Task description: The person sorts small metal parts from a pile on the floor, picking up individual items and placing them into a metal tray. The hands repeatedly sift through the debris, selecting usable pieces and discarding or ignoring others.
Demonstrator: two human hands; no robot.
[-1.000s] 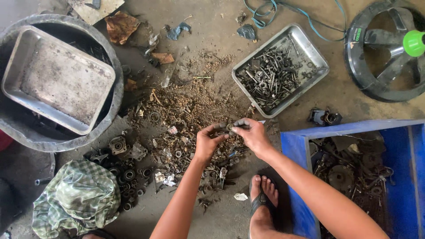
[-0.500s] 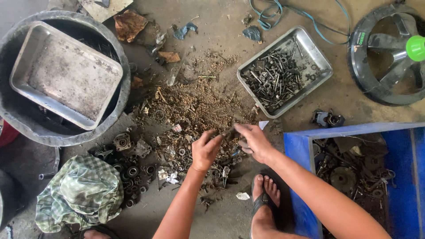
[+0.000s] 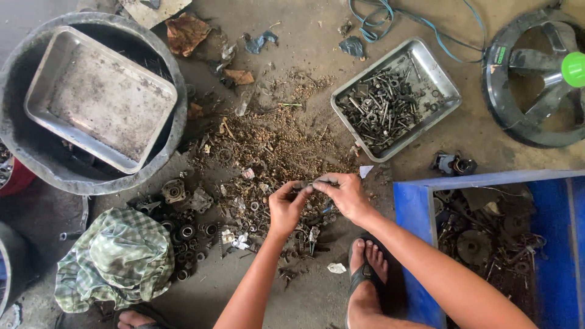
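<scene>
Left hand and right hand pinch a small dark metal bolt between them, lifted above the rusty scrap pile; beyond the grip, a steel tray of sorted bolts.

Only label I see is a small green rectangular sticker on the left rim of the black round fan housing at the floor's top right corner; no packages, signs or screens.
</scene>
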